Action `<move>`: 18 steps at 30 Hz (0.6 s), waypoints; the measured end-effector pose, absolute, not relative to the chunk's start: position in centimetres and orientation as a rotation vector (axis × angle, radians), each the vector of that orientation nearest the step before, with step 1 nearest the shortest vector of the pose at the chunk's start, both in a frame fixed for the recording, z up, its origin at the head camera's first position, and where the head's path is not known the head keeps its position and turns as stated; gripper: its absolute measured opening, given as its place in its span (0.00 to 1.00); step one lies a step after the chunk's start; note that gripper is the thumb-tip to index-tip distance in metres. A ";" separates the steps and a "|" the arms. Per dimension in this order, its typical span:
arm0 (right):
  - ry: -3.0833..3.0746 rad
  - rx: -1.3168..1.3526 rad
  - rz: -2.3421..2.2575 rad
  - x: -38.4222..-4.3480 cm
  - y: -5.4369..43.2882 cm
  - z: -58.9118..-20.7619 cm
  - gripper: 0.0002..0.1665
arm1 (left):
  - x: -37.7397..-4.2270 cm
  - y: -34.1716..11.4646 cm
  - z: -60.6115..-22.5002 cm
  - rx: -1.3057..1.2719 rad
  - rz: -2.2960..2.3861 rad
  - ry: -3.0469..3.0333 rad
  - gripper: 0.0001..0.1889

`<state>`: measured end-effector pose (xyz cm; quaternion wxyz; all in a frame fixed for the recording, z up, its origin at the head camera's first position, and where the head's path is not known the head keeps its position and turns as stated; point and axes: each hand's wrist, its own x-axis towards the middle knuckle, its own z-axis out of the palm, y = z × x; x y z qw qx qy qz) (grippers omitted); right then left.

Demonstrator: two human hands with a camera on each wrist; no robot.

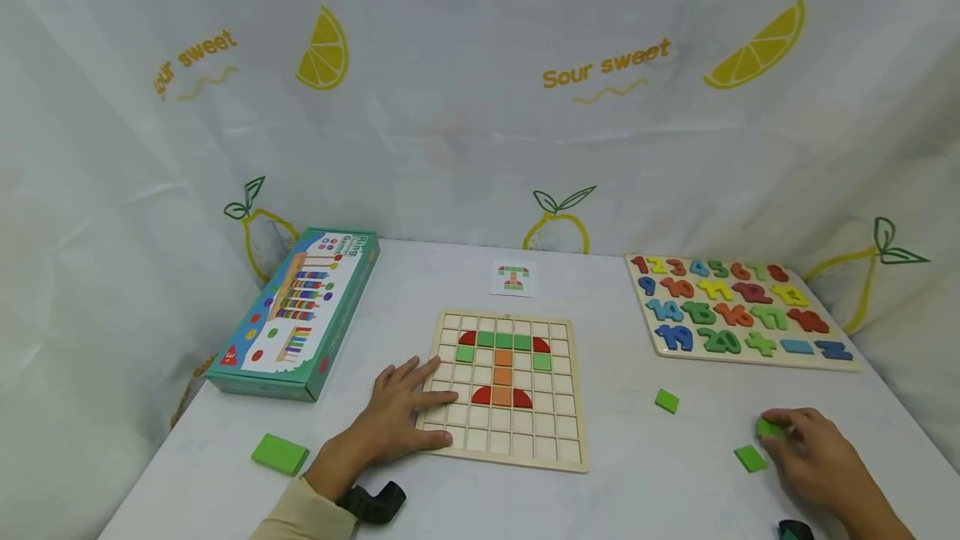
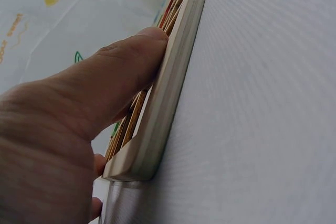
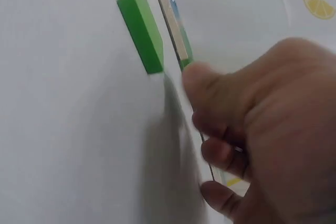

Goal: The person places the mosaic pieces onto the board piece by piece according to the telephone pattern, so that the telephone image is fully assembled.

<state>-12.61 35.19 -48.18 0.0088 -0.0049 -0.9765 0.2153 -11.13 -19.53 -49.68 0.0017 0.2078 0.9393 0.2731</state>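
Note:
A wooden grid board (image 1: pixel 558 440) lies in the middle of the white table, with green, orange and red tiles forming a figure in it. My left hand (image 1: pixel 420 407) rests flat on the board's near left corner, fingers straight. In the left wrist view its thumb (image 2: pixel 110 82) lies along the board's edge (image 2: pixel 168 103). To the right, my right hand (image 1: pixel 787 433) pinches a small green block (image 1: pixel 768 427) on the table, fingers curled over it. In the right wrist view another green block (image 3: pixel 140 30) lies just beyond the right hand (image 3: pixel 262 129).
Two loose green squares (image 1: pixel 750 458) (image 1: pixel 667 401) lie near the right hand and a larger green block (image 1: pixel 280 453) at the near left. A teal toy box (image 1: pixel 300 315) sits far left, a number puzzle (image 1: pixel 738 311) far right, a pattern card (image 1: pixel 514 277) behind the board.

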 end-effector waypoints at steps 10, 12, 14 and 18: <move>-2.859 0.059 0.606 -11.7 33.5 -45.5 0.20 | -11.1 -19.6 -49.6 0.659 0.875 2.937 0.31; -2.832 0.081 0.592 -11.5 32.8 -44.5 0.19 | -11.1 -19.5 -49.5 0.655 0.874 2.943 0.31; -2.806 0.112 0.580 -11.2 31.9 -43.5 0.18 | -11.1 -19.6 -49.5 0.654 0.874 2.948 0.31; -2.737 0.202 0.568 -10.8 30.3 -42.0 0.16 | -11.0 -19.6 -49.5 0.653 0.881 2.951 0.31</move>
